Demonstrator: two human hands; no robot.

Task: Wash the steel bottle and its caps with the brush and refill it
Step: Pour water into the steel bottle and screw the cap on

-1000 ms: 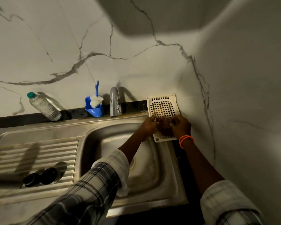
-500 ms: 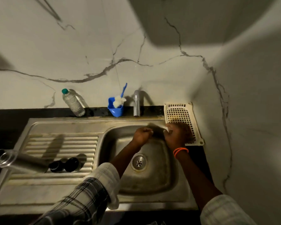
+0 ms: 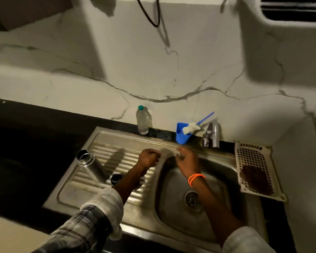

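The person's left hand [image 3: 148, 158] is curled into a fist over the draining board and seems to hold nothing, though that is hard to tell; the right hand [image 3: 187, 162], fingers loosely bent, hovers at the sink's [image 3: 171, 223] back rim just below the blue cup [image 3: 182, 135]. The two hands are near each other, not touching. The steel bottle [image 3: 91, 166] lies open on its side left of the basin, a black cap [image 3: 116, 178] touching its base. A likely slip: reaching for the brush [image 3: 193, 126] could tip its cup into the basin, or the round bottle could roll along the ribs. The tap [image 3: 212, 135] stands right of the cup, a plastic bottle [image 3: 142, 121] left of it, and a perforated tray [image 3: 254, 168] lies beyond the basin's right rim.
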